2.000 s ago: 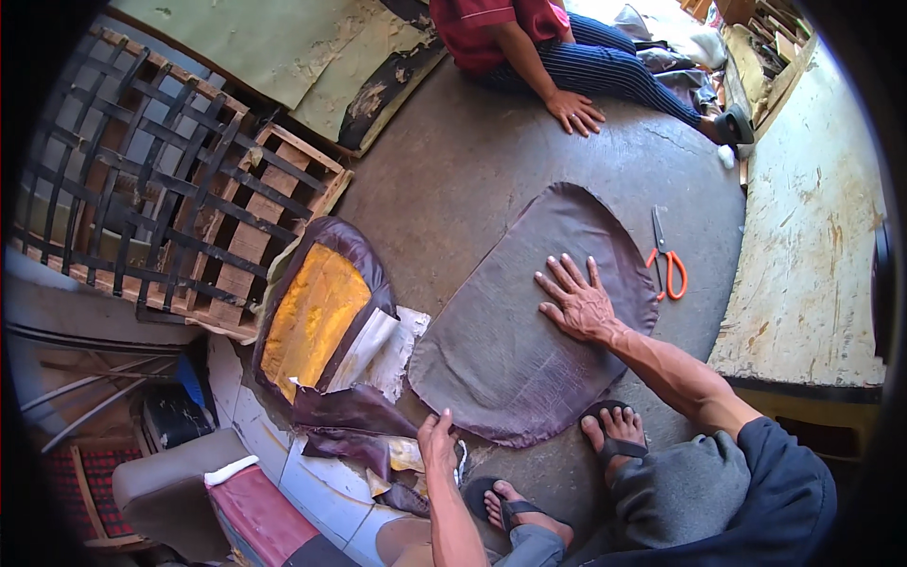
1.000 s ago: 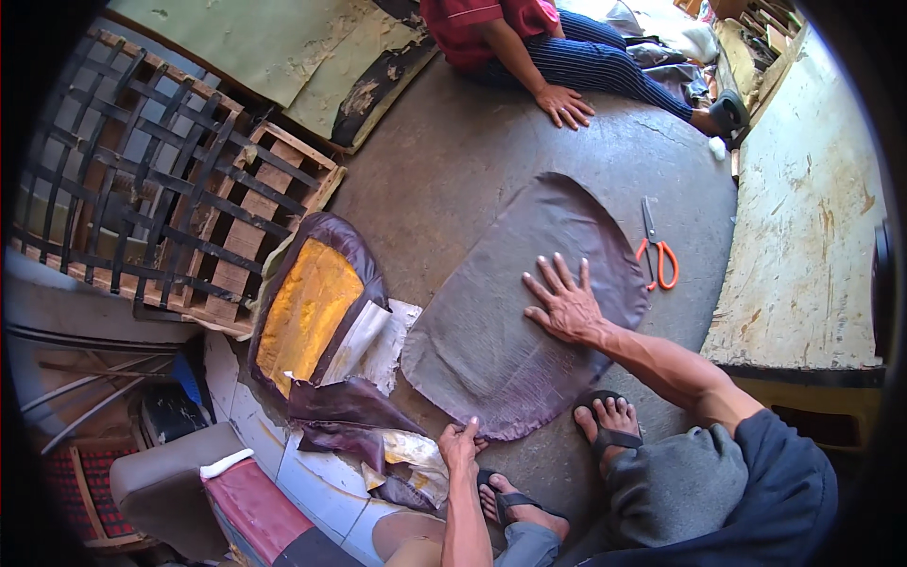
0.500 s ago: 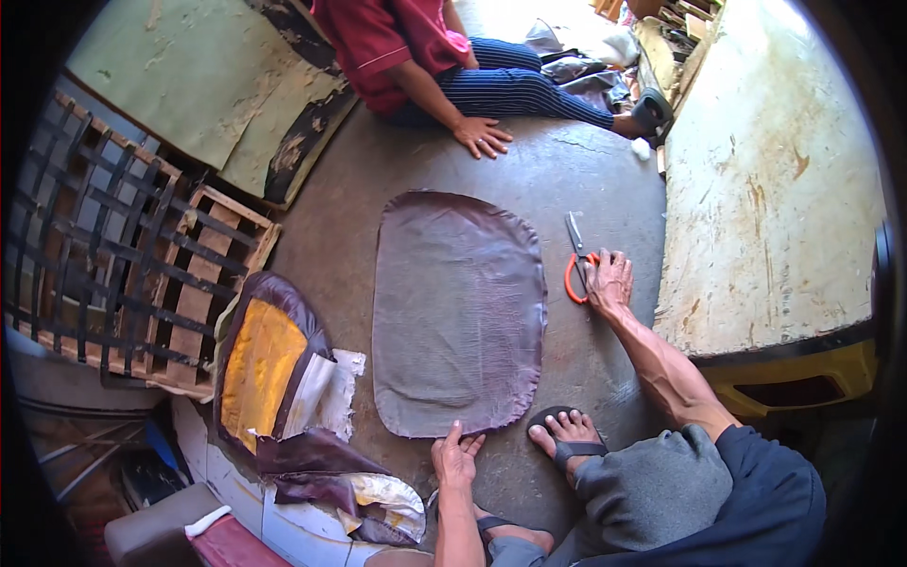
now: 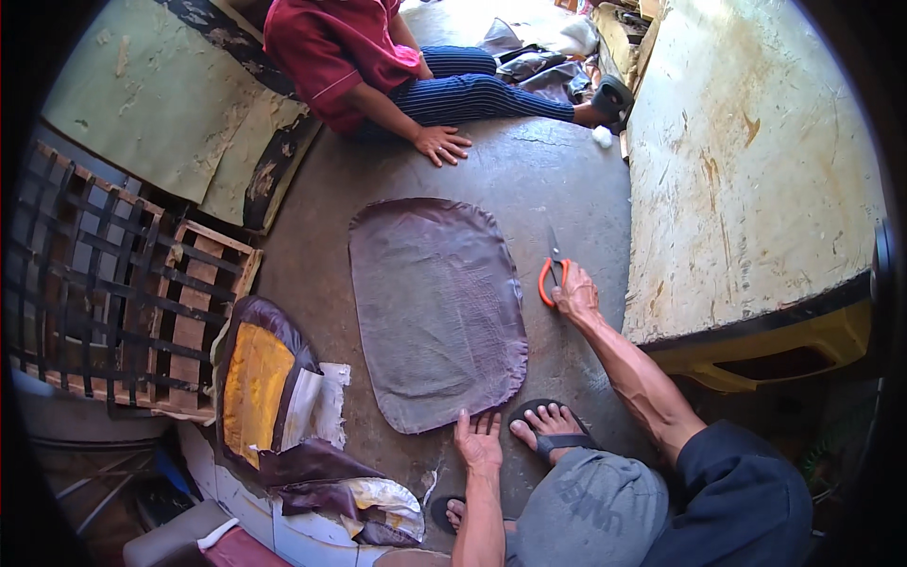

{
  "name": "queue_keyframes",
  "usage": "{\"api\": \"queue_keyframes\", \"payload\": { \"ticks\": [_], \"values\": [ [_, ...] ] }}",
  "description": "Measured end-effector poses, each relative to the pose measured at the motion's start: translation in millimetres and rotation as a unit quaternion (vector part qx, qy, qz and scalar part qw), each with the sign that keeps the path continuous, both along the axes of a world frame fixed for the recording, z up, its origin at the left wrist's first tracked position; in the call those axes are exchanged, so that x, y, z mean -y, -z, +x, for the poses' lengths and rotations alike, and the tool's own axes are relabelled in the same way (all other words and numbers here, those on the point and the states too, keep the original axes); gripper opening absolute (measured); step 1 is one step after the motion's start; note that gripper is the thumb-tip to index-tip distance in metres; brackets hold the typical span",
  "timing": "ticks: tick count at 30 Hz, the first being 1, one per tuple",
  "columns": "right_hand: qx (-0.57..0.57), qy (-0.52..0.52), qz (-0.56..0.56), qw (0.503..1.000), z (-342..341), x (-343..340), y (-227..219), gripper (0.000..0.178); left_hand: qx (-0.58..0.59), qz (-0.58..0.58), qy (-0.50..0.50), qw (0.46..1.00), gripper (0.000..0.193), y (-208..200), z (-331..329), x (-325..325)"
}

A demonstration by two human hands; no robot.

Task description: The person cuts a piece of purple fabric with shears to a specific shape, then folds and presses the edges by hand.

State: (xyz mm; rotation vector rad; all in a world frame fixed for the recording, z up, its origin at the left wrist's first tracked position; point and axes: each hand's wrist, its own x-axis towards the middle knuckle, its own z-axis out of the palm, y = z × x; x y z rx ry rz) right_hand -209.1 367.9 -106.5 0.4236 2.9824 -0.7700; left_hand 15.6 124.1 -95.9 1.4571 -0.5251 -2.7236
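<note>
A large rounded piece of dark maroon-brown leather-like material [image 4: 435, 321] lies spread on the floor in front of me, its edge gathered and wrinkled. My left hand [image 4: 480, 444] is at its near edge, fingers stretched out and touching the rim. To the right of the piece, my right hand [image 4: 578, 293] grips the orange handles of a pair of scissors [image 4: 548, 274]. Their blades point away from me, toward the far side. Part of the right-hand fingers is hidden behind the hand itself.
Across from me a person [image 4: 350, 66] sits on the floor, one hand flat on it. Wooden frames with black webbing [image 4: 123, 283] stand at left, near a maroon and yellow cover [image 4: 260, 378]. A worn pale panel [image 4: 746, 170] fills the right. My sandalled foot [image 4: 553, 430] is close by.
The view has shifted, so most things sit further left. My right hand has closed around the scissors' handles and the scissors have turned slightly. My left hand stays at the material's near edge.
</note>
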Motion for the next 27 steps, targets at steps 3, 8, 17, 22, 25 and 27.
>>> {"api": "queue_keyframes", "payload": {
  "ticks": [3,8,17,22,25,27],
  "values": [
    [0.089,0.077,-0.113,0.987,9.7,-12.1,-23.6,0.04,0.0,-0.095,0.06,0.994,0.029,1.9,-12.1,-2.2],
    [0.178,0.083,-0.351,0.916,121.4,-27.4,-40.7,0.03,-0.029,-0.039,0.036,0.998,0.025,7.5,-44.3,-53.7],
    [0.273,0.075,-0.384,0.879,233.9,-47.6,-65.0,0.038,-0.01,-0.075,0.11,0.991,0.032,17.7,-62.9,-129.4],
    [0.322,-0.019,-0.309,0.895,219.1,-49.8,-83.1,0.049,0.057,-0.187,0.069,0.978,0.038,12.6,-56.2,-94.1],
    [0.366,-0.063,-0.244,0.896,203.2,-47.4,-94.1,0.057,0.066,-0.158,-0.005,0.985,0.039,-12.7,-63.1,-84.2],
    [0.368,-0.064,-0.253,0.893,200.8,-48.4,-80.8,0.06,-0.027,-0.088,0.009,0.996,0.033,-14.9,-64.4,-85.3]
  ]
}}
